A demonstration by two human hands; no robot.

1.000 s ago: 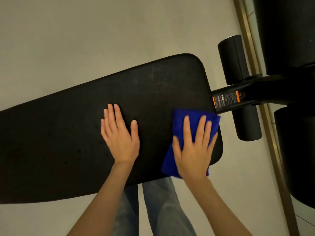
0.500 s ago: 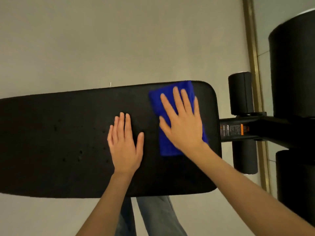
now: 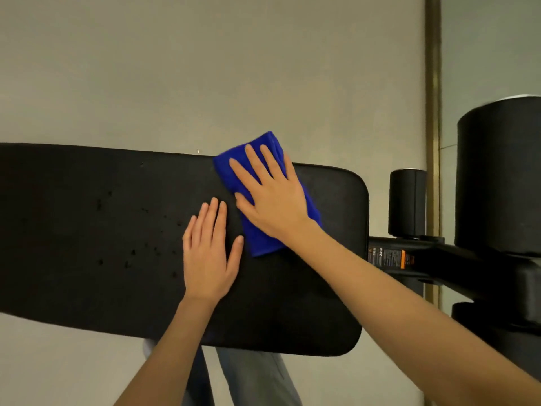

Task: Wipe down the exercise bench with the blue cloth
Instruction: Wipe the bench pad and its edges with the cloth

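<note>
A black padded exercise bench (image 3: 102,230) runs across the view from the left edge to a rounded right end. A folded blue cloth (image 3: 257,241) lies on its pad near the far edge, its top corner hanging past that edge. My right hand (image 3: 272,197) presses flat on the cloth with straight, spread fingers. Just to its left, my left hand (image 3: 209,253) rests flat on the bare pad, fingers together and thumb out. Dark specks dot the pad left of my left hand.
Right of the pad, the black frame bar (image 3: 415,256) carries an orange-and-white label. A small foam roller (image 3: 407,203) and a large black roller (image 3: 497,177) stand beside it. Beige floor lies beyond, with a brass strip (image 3: 433,83). My jeans (image 3: 251,376) show below the bench.
My right hand has slid the cloth from the near right corner up and left to the far edge. My left hand stayed flat on the pad.
</note>
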